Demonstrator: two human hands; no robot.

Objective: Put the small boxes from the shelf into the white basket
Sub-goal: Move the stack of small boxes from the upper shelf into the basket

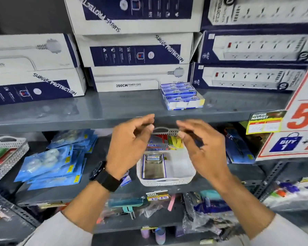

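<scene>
My left hand (130, 148) and right hand (201, 148) hover empty, fingers loosely spread, over one white perforated plastic basket (167, 181); small blue-and-white boxes (181, 96), uncountable, sit far right.

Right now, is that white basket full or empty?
Partly filled. The white basket holds a box on its left side; the right side shows bare white floor. Both hands are empty above it.

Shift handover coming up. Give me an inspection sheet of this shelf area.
Surface: grey metal shelf, mostly bare in front.
Job's things: stack of small boxes on the upper shelf; white basket one shelf below, one box inside.
Clutter: blue packets; power strip boxes stacked behind.
Hands: left hand and right hand open, empty, above the basket.
Cables: nothing seen.
Surroundings: price tag, promotional sign.
</scene>
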